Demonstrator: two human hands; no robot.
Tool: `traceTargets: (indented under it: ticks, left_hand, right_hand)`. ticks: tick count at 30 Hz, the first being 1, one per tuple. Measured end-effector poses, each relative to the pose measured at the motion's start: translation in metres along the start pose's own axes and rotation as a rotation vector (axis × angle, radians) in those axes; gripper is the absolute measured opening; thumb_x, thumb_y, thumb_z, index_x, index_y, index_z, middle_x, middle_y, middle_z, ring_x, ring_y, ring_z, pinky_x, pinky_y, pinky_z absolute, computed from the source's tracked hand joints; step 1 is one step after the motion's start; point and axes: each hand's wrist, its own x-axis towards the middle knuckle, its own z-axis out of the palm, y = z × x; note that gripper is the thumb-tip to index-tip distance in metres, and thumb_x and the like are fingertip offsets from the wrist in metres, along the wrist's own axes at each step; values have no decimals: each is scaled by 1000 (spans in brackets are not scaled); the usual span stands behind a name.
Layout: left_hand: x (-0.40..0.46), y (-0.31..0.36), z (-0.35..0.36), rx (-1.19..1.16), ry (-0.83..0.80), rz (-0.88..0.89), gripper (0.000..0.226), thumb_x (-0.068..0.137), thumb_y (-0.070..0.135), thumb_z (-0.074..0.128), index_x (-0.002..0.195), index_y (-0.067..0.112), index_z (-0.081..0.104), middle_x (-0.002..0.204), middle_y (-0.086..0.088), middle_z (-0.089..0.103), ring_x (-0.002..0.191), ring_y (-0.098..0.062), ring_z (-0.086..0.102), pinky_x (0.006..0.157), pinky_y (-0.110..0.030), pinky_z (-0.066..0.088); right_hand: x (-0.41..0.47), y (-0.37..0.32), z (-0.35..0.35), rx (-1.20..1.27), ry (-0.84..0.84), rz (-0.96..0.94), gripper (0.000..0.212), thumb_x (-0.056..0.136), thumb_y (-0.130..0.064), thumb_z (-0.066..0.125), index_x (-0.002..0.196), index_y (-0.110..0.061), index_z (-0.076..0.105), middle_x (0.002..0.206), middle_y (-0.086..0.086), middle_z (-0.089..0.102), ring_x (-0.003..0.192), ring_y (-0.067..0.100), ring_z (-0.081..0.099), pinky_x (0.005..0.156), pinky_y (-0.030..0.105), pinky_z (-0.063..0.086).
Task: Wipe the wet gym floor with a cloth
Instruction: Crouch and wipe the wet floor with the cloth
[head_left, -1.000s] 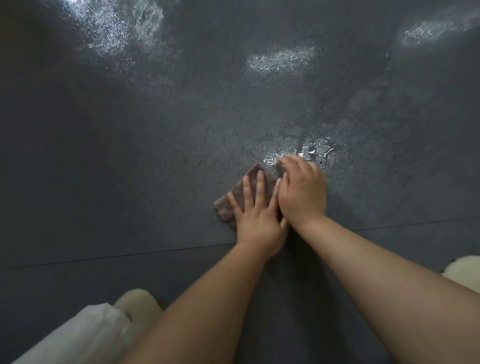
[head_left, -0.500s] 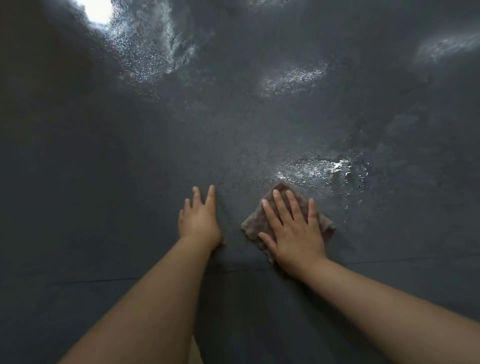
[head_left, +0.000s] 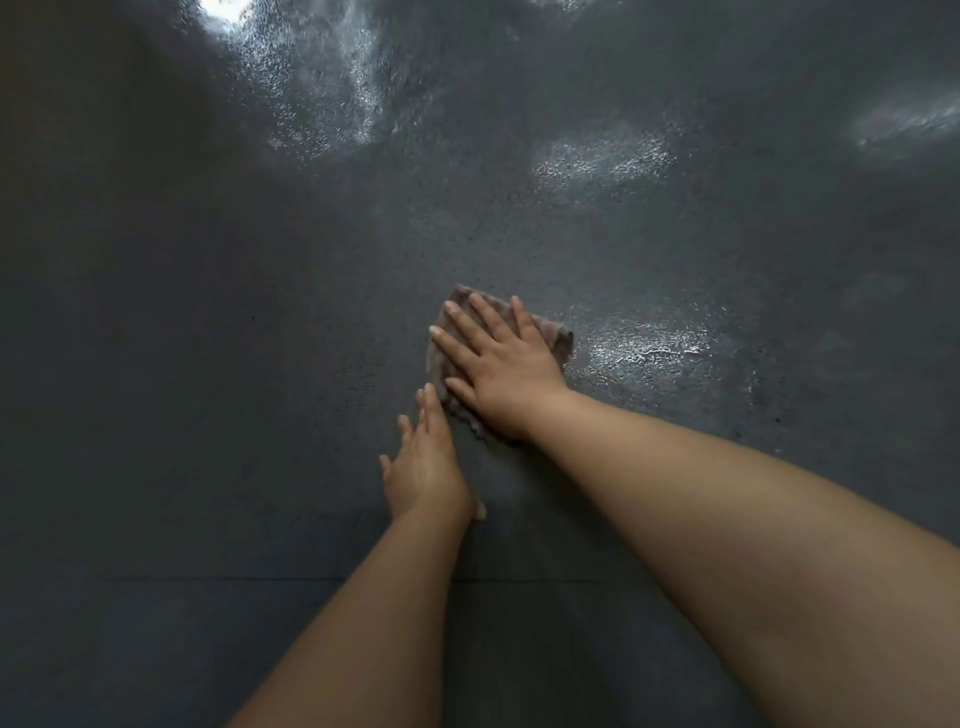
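Since half a second ago the right hand (head_left: 506, 374) has carried the cloth (head_left: 558, 338) up and to the left, off the glossy puddle (head_left: 647, 348), which now lies just beside the cloth's right edge. The left hand (head_left: 426, 467) has closed in; its fingertips now come right up to the cloth's lower left edge, though whether they touch it is hard to tell.

The wiping stroke is under way: the right hand presses the cloth flat on the gym floor (head_left: 260, 364) with fingers spread and straight, its grip released rather than clenched. The left hand rests open on the floor, holding nothing.

Next, a sweep back right across the puddle seems due. Wet sheen farther off, near the top, remains. Nothing blocks the path.
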Motion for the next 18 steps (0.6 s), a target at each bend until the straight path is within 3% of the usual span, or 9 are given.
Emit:
traceTargets:
  ticks: [4,8,15,18]
  left_hand:
    - [1,1,-2,-51,-7,-1,139,64,14,86,145,27,-25,158,3,-14,146,-27,5,116,-50,17]
    - [5,-1,0,-59,1,16,140,61,13,87,146,26,-23,157,7,-17,147,-23,-1,116,-50,16]
    - [6,-3,3,-61,-4,38,137,60,12,88,149,24,-17,156,8,-19,146,-21,-10,117,-51,17]
    - [5,0,1,-57,-6,38,137,61,11,87,149,24,-16,156,7,-19,146,-21,-10,116,-51,16]
  right_hand:
    - [6,9,-4,18,8,4,58,99,-50,19,151,-32,-1,159,-4,-10,145,17,-13,113,47,-14]
    - [3,39,-8,50,13,133,59,99,-51,21,151,-33,-1,159,-5,-10,145,17,-13,113,46,-13]
    - [-44,153,-7,107,99,587,58,99,-47,24,151,-33,2,159,-4,-7,146,18,-7,114,49,-8]
    - [-62,170,-4,178,143,795,58,99,-48,25,152,-31,6,160,-1,-3,147,22,-5,114,53,-6]
